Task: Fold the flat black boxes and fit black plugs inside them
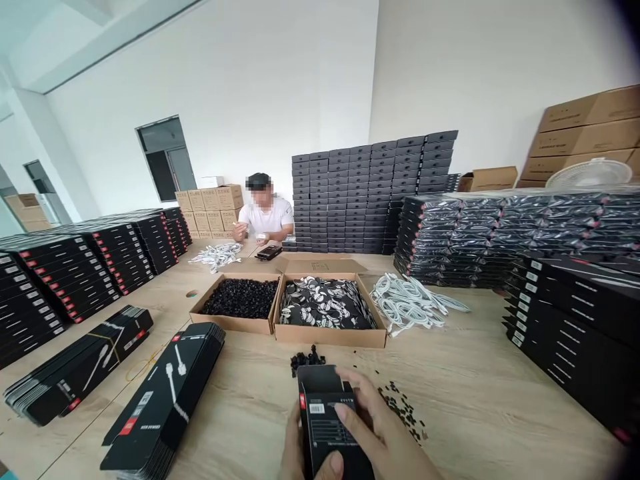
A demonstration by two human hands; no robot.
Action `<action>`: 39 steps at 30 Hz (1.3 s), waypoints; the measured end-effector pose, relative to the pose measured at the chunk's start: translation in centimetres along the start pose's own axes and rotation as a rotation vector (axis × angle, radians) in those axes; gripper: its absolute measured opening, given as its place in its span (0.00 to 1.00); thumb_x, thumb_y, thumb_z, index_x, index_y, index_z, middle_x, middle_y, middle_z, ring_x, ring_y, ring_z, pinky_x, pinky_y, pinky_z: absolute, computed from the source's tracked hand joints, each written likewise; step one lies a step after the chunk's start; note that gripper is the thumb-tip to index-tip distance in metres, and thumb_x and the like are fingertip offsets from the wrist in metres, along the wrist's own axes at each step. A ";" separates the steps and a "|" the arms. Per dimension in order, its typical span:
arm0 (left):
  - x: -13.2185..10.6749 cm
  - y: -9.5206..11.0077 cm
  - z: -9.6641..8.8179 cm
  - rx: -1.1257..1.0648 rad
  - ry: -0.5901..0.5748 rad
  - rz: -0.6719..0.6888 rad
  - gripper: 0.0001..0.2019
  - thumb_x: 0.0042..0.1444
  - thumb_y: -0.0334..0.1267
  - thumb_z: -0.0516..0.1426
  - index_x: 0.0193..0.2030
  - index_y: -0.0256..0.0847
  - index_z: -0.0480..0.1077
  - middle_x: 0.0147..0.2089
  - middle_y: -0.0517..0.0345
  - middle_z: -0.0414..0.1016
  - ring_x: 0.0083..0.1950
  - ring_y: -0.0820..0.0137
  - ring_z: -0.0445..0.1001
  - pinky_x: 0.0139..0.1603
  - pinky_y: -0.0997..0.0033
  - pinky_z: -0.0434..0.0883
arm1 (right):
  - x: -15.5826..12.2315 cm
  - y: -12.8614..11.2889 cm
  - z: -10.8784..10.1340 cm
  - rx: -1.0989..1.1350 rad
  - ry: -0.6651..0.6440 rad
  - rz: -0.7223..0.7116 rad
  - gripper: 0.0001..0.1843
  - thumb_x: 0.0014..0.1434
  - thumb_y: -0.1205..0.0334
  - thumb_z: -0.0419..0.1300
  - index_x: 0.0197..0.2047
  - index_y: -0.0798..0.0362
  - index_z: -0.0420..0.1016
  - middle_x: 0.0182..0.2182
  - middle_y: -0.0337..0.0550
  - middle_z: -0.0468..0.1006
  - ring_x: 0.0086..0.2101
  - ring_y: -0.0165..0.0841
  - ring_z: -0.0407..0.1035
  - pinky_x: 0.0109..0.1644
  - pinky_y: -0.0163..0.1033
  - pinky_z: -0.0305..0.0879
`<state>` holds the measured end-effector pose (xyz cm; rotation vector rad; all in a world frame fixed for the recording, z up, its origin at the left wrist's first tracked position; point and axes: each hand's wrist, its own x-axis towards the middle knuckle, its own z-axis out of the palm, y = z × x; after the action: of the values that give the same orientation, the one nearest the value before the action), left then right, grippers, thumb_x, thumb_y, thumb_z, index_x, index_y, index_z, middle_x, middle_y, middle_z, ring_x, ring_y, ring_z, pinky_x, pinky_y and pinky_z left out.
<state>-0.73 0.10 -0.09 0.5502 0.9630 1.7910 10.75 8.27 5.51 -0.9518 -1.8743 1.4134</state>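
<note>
Both my hands hold an open-topped black carton with a white barcode label [325, 420] at the bottom of the view. My left hand [294, 457] supports it from below with its thumb across the front. My right hand [373, 427] grips its right side. Two small heaps of loose black parts lie on the wooden table [470, 380], one just above the carton [306, 360] and one right of my right hand [403, 410]. Ahead stand a cardboard tray of the same black parts [239, 299] and a tray of bagged black-and-white cables [325, 303].
Loose white cables [407, 303] lie right of the trays. Flat black box stacks [163, 393] lie to my left, and tall black stacks [370, 193] rise behind. Across the table, a co-worker in a white shirt [265, 217] works with both hands near cardboard cartons [209, 210].
</note>
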 end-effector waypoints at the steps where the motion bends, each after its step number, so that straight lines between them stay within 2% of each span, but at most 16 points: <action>1: 0.7 0.6 -0.1 0.081 0.045 0.020 0.45 0.39 0.50 0.70 0.63 0.43 0.58 0.52 0.40 0.76 0.47 0.52 0.79 0.48 0.58 0.74 | 0.9 0.3 0.4 0.002 0.015 -0.012 0.25 0.64 0.47 0.54 0.60 0.47 0.57 0.51 0.48 0.76 0.49 0.41 0.72 0.56 0.48 0.66; 3: 2.4 2.4 -0.3 0.231 0.071 0.026 0.46 0.42 0.50 0.69 0.65 0.45 0.53 0.53 0.42 0.73 0.41 0.59 0.79 0.41 0.63 0.75 | 2.4 1.0 0.7 -0.014 0.049 -0.030 0.22 0.63 0.48 0.55 0.56 0.48 0.58 0.45 0.46 0.77 0.44 0.40 0.73 0.52 0.48 0.67; 5: 4.2 4.1 -0.5 0.317 -0.006 -0.008 0.41 0.43 0.49 0.69 0.62 0.43 0.59 0.50 0.46 0.73 0.36 0.65 0.78 0.37 0.66 0.75 | 3.5 1.7 0.4 -0.065 0.073 -0.042 0.19 0.62 0.47 0.55 0.51 0.49 0.61 0.41 0.44 0.77 0.41 0.40 0.73 0.47 0.47 0.68; 7: 5.6 4.9 -0.7 0.321 -0.091 -0.077 0.36 0.42 0.47 0.70 0.57 0.41 0.65 0.46 0.50 0.74 0.34 0.67 0.77 0.36 0.68 0.74 | 4.2 2.0 0.0 -0.117 0.087 -0.040 0.19 0.61 0.46 0.56 0.49 0.50 0.63 0.41 0.44 0.75 0.38 0.39 0.71 0.43 0.45 0.67; 10: 6.7 4.3 -1.5 0.196 -0.159 -0.138 0.28 0.43 0.44 0.70 0.51 0.42 0.71 0.45 0.50 0.77 0.40 0.65 0.78 0.40 0.68 0.73 | 4.6 2.1 -0.3 -0.164 0.076 -0.003 0.21 0.59 0.44 0.57 0.48 0.51 0.69 0.36 0.42 0.75 0.35 0.38 0.69 0.39 0.43 0.65; 13: 6.9 3.0 -2.4 0.102 -0.156 -0.140 0.23 0.41 0.43 0.71 0.46 0.41 0.75 0.44 0.49 0.80 0.42 0.64 0.77 0.42 0.68 0.73 | 4.6 2.2 -0.5 -0.100 0.026 0.046 0.23 0.58 0.41 0.58 0.46 0.52 0.73 0.31 0.41 0.73 0.35 0.38 0.68 0.39 0.41 0.64; 19: 6.9 2.0 -2.7 0.147 -0.162 -0.112 0.19 0.45 0.42 0.69 0.45 0.41 0.76 0.45 0.50 0.79 0.40 0.68 0.75 0.42 0.70 0.71 | 4.7 2.0 -1.0 -0.041 -0.044 0.103 0.21 0.56 0.41 0.60 0.36 0.53 0.74 0.26 0.37 0.71 0.31 0.36 0.67 0.36 0.39 0.62; 21: 6.9 1.9 -2.5 0.176 -0.132 -0.096 0.19 0.45 0.44 0.69 0.44 0.40 0.76 0.44 0.50 0.79 0.39 0.68 0.75 0.40 0.71 0.71 | 4.6 1.9 -1.2 0.017 -0.072 0.106 0.22 0.55 0.41 0.61 0.39 0.52 0.74 0.31 0.39 0.74 0.35 0.37 0.69 0.39 0.39 0.64; 22: 6.9 1.8 -2.5 0.183 -0.122 -0.087 0.19 0.46 0.45 0.68 0.43 0.40 0.75 0.44 0.50 0.80 0.39 0.68 0.74 0.40 0.71 0.72 | 4.6 1.8 -1.2 0.070 -0.089 0.110 0.23 0.55 0.42 0.62 0.44 0.51 0.73 0.35 0.41 0.76 0.38 0.38 0.71 0.42 0.40 0.66; 24: 6.7 1.9 -2.3 0.187 -0.138 -0.090 0.18 0.48 0.45 0.67 0.43 0.40 0.75 0.43 0.50 0.79 0.38 0.68 0.75 0.39 0.71 0.72 | 4.4 1.7 -1.3 0.185 -0.082 0.140 0.31 0.56 0.42 0.62 0.57 0.48 0.65 0.43 0.44 0.77 0.44 0.40 0.71 0.49 0.43 0.66; 26: 6.5 2.0 -2.0 0.174 -0.162 -0.105 0.17 0.49 0.45 0.67 0.42 0.39 0.74 0.42 0.52 0.79 0.36 0.70 0.75 0.38 0.71 0.72 | 4.3 1.6 -1.3 0.263 -0.012 0.219 0.36 0.57 0.42 0.61 0.64 0.46 0.57 0.47 0.45 0.77 0.46 0.40 0.72 0.54 0.46 0.64; 28: 6.2 2.0 -1.7 0.164 -0.156 -0.114 0.16 0.48 0.45 0.67 0.40 0.39 0.74 0.40 0.53 0.79 0.33 0.72 0.74 0.36 0.73 0.72 | 4.2 1.6 -1.2 0.349 0.035 0.316 0.30 0.59 0.43 0.58 0.60 0.48 0.63 0.46 0.46 0.78 0.46 0.40 0.72 0.53 0.45 0.64; 31: 6.0 1.9 -1.5 0.159 -0.137 -0.113 0.16 0.46 0.45 0.69 0.37 0.38 0.74 0.36 0.54 0.79 0.32 0.73 0.73 0.34 0.75 0.71 | 4.1 1.6 -0.6 0.590 -0.061 0.459 0.17 0.58 0.50 0.57 0.45 0.52 0.75 0.39 0.46 0.80 0.41 0.40 0.73 0.46 0.42 0.67; 34: 6.0 1.7 -1.7 0.175 -0.149 -0.118 0.17 0.44 0.47 0.69 0.36 0.38 0.74 0.34 0.56 0.77 0.29 0.74 0.71 0.31 0.75 0.70 | 3.9 1.5 0.1 0.721 -0.117 0.546 0.10 0.54 0.56 0.58 0.32 0.53 0.75 0.30 0.43 0.79 0.34 0.37 0.72 0.39 0.39 0.66; 36: 6.0 1.8 -1.8 0.194 -0.151 -0.128 0.18 0.45 0.48 0.68 0.35 0.37 0.74 0.33 0.56 0.77 0.29 0.74 0.71 0.30 0.76 0.69 | 3.7 1.2 0.1 0.683 -0.108 0.522 0.07 0.52 0.60 0.59 0.29 0.53 0.74 0.28 0.41 0.77 0.34 0.36 0.70 0.39 0.38 0.65; 39: 5.9 2.2 -1.8 0.190 -0.163 -0.144 0.17 0.46 0.48 0.68 0.36 0.38 0.74 0.33 0.58 0.77 0.29 0.75 0.71 0.29 0.78 0.68 | 3.5 0.2 -0.6 0.486 -0.107 0.428 0.05 0.52 0.61 0.60 0.30 0.53 0.76 0.30 0.39 0.76 0.36 0.36 0.69 0.43 0.38 0.63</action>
<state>-5.66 4.40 0.26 0.7162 1.0386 1.5119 9.32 11.48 5.62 -1.0734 -1.3320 2.0853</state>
